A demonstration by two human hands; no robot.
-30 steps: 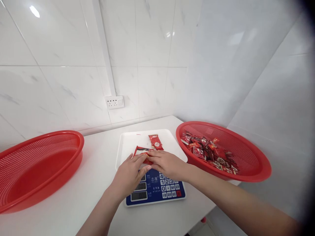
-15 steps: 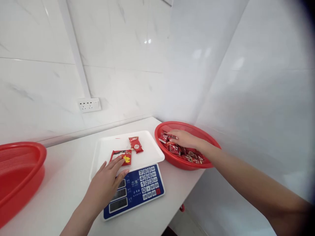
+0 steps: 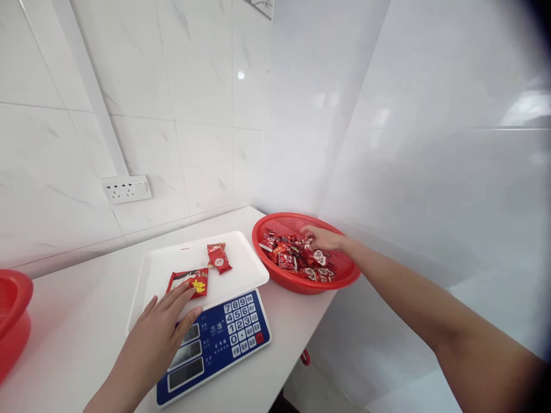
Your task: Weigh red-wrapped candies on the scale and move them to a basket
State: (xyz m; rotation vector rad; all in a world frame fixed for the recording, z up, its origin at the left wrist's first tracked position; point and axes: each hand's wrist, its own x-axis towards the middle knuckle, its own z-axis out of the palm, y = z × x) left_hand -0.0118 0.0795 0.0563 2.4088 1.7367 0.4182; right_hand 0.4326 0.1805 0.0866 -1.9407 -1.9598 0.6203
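Note:
My left hand [image 3: 157, 330] lies with fingers stretched out over the near edge of a scale's white tray [image 3: 241, 261]. Its fingertips touch a flat red packet [image 3: 198, 285] with yellow lettering. Farther back on the tray are small red snack packets [image 3: 219, 259], one overlapping another. The scale's blue panel [image 3: 221, 344] has number keys and lit displays, partly behind my left hand. At the right, my right hand [image 3: 325, 238] reaches into a red basket [image 3: 350, 278]. Its fingers curl in at the pile of small red packets [image 3: 286, 259]; what they grip is hidden.
Another red basket [image 3: 19, 287] is cut off by the left edge. The white table [image 3: 103, 269] meets a tiled wall with a power socket [image 3: 127, 189]. A glossy panel wall rises close on the right. The table's right edge drops to the floor below the basket.
The view has turned right, so things sit farther left. My right hand has drawn back toward the basket's right side and its fingers have curled. My left hand stays at the flat packet.

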